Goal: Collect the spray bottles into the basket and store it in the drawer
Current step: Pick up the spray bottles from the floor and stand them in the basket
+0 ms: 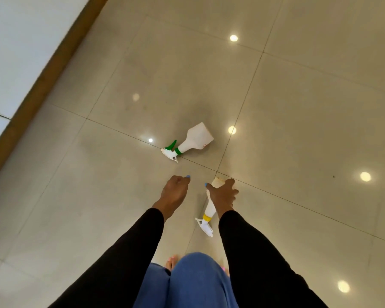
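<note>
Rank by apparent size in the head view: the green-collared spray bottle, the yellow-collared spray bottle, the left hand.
1. Green-collared spray bottle, lying fully visible.
2. Yellow-collared spray bottle, unsure, since the right hand covers its body.
3. Left hand, nearer the camera, so flattered.

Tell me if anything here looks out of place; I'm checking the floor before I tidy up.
Yes. The green-collared spray bottle lies tipped on its side on the tiled floor. The right hand grips the yellow-collared spray bottle, nozzle end toward the person. The left hand holds nothing. No spill shows.
</note>
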